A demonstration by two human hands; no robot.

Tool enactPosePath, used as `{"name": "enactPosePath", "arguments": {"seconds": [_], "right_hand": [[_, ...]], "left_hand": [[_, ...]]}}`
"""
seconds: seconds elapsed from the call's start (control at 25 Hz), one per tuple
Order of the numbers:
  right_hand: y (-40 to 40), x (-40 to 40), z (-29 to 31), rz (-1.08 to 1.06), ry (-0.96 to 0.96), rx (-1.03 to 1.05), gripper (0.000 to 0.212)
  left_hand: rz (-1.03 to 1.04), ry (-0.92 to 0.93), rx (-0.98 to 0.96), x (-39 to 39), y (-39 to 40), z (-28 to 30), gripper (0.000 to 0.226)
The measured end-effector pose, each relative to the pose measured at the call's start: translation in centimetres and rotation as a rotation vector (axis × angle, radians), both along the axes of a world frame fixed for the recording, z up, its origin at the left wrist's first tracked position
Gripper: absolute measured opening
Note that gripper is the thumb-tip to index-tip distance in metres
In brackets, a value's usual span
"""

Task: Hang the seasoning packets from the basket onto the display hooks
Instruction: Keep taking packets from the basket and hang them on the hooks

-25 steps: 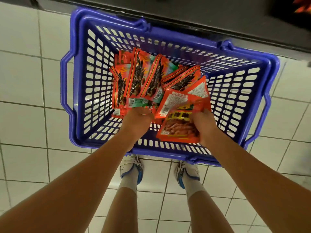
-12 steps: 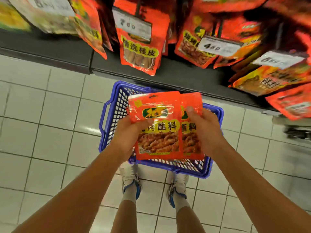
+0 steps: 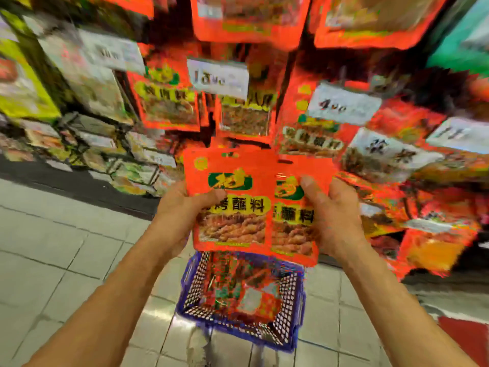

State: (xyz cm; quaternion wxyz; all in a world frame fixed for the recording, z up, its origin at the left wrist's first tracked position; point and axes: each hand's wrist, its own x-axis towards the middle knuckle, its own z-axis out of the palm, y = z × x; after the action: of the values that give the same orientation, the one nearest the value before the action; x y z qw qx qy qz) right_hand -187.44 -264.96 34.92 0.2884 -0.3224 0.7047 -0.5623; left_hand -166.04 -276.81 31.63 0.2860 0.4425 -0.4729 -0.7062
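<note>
While both hands fan two red seasoning packets upright, the left hand pinches the front one and the right hand grips the rear one, probably to free their hang holes. Beyond the fingers hang blurred stocked display packets; below sits the blue basket on the tiled floor.

Two orange seasoning packets are held up, overlapping side by side. Two hands hold them: the left hand and the right hand. One blue basket stands on the floor. The packets inside it and those on the display are too blurred to count.
</note>
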Motion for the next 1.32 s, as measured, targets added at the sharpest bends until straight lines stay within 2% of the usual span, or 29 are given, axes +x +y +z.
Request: {"name": "enactPosePath", "arguments": {"seconds": [0.12, 0.2, 0.28, 0.36, 0.44, 0.56, 0.64, 0.72, 0.84, 0.92, 1.08, 1.32], "right_hand": [[0.6, -0.8, 12.4, -0.063, 0.188, -0.143, 0.019], [1.0, -1.2, 18.7, -0.095, 0.337, -0.215, 0.027], [1.1, -1.9, 24.7, -0.150, 0.434, -0.287, 0.033], [0.7, -2.8, 29.6, -0.170, 0.417, -0.363, 0.033], [0.2, -3.5, 34.1, -0.168, 0.397, -0.422, 0.027], [-0.9, -4.3, 39.5, -0.152, 0.374, -0.511, 0.015], [-1.9, -4.9, 42.2, -0.182, 0.360, -0.536, 0.014], [-3.1, -5.8, 44.3, -0.225, 0.316, -0.544, 0.020], [-4.9, -6.9, 46.8, -0.281, 0.312, -0.551, 0.045], [-6.1, -7.3, 47.9, -0.287, 0.324, -0.529, 0.056], [-7.7, -8.3, 48.6, -0.359, 0.322, -0.451, 0.037], [-8.1, -9.0, 48.4, -0.361, 0.397, -0.341, 0.045]], "left_hand": [[0.047, 0.115, -0.093, 0.4, -1.7, 11.6, 0.042], [0.054, 0.144, -0.213, 0.0, -2.5, 17.9, 0.043], [0.028, 0.198, -0.315, -0.8, -3.2, 24.2, 0.031], [0.014, 0.246, -0.402, -1.7, -3.6, 30.0, 0.020], [-0.022, 0.293, -0.457, -2.5, -3.7, 34.9, 0.019], [-0.060, 0.360, -0.495, -3.5, -3.8, 39.8, 0.015], [-0.047, 0.386, -0.524, -4.3, -4.0, 42.3, 0.009], [-0.019, 0.374, -0.569, -5.4, -4.0, 44.3, 0.016], [0.019, 0.374, -0.558, -7.1, -3.9, 46.2, 0.011], [0.041, 0.327, -0.553, -7.9, -3.9, 47.0, 0.026], [0.023, 0.289, -0.543, -9.2, -4.1, 48.3, 0.027], [-0.022, 0.314, -0.551, -11.2, -4.3, 49.1, 0.020]]}}
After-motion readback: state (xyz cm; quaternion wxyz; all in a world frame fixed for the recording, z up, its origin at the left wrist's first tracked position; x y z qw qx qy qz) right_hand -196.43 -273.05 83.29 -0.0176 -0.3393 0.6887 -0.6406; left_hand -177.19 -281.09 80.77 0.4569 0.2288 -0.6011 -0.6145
